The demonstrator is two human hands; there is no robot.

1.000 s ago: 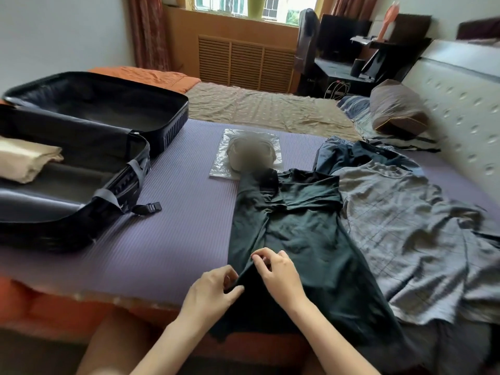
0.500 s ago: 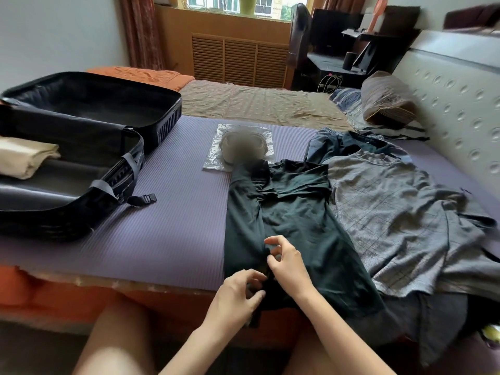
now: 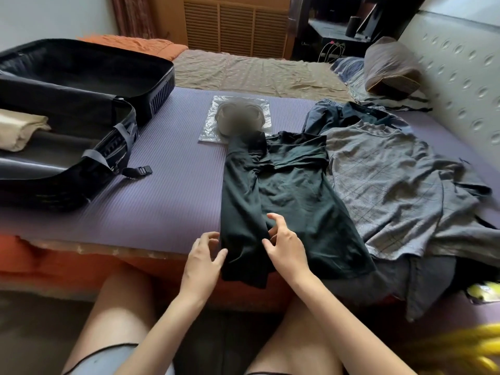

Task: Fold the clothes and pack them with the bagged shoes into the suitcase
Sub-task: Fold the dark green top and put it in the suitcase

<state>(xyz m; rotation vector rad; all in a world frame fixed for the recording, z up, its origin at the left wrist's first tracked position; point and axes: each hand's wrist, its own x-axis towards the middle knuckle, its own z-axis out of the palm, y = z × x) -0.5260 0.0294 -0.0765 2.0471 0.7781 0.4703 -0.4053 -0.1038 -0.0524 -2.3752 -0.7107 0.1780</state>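
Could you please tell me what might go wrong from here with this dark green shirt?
The hem of the dark green shirt hangs over the bed edge and may slide off.
Its top overlaps the clear plastic shoe bag; folding could drag it.
The grey checked shirt touching it might get folded in.

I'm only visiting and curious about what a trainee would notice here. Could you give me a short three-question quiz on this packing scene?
1. True or false: the suitcase is open.
2. Which thing lies under the right hand? A) grey shirt B) green shirt C) bagged shoes
3. Fill in: the beige cloth lies in the ____.

Key: 1 true; 2 B; 3 suitcase.
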